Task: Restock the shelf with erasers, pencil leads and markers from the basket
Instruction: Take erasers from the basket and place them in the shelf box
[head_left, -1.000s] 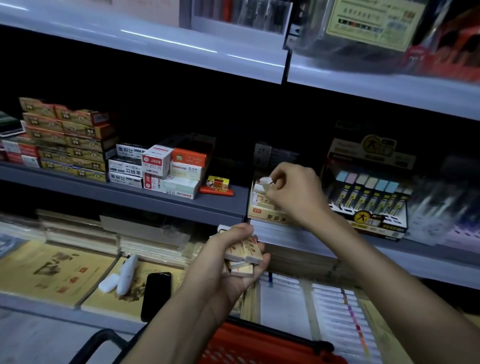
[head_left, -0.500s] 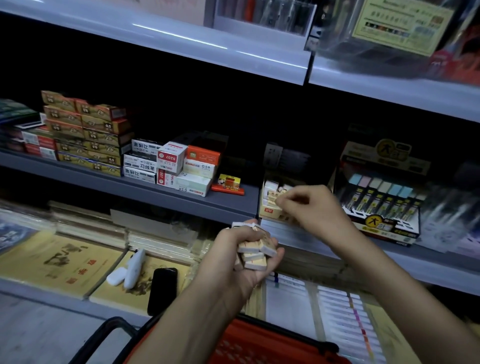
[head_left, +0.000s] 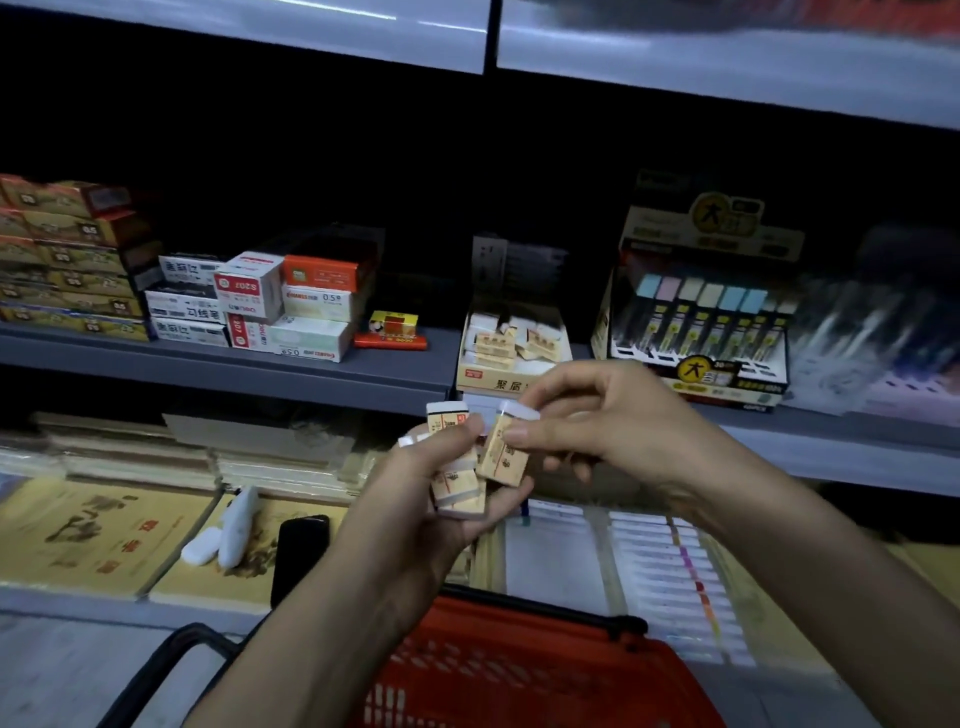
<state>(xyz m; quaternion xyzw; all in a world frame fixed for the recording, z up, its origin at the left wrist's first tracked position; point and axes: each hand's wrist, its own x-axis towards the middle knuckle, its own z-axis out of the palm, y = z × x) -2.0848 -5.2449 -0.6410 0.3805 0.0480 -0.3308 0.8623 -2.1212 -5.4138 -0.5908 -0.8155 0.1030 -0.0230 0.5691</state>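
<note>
From the head view, the right hand (head_left: 613, 421) pinches a single eraser (head_left: 500, 460) between thumb and forefinger, the other fingers loosely curled. The eraser stands roughly upright, its long axis tilted a little, white end uppermost. It is just beside the small stack of erasers (head_left: 457, 493) that the left hand (head_left: 410, 525) grips against its palm, thumb pressed on top.

The open eraser display box (head_left: 493, 382) lies straight beyond and above the hands at the front edge of the grey shelf (head_left: 311, 371). The right hand is the nearer one — its knuckles sit just below the box front. To go in flat like the rest, the eraser would probably have to be laid over from upright.

Inside the box, sleeved erasers lie loosely jumbled and not in rows. There seems to be room on top and towards the right, though how deep it goes is hidden. The box stands between a small red and yellow packet (head_left: 392, 330) on its left and the pencil lead display (head_left: 701, 332) on its right, both apart from it. The red basket (head_left: 519, 675) hangs low, under the forearms.
</note>
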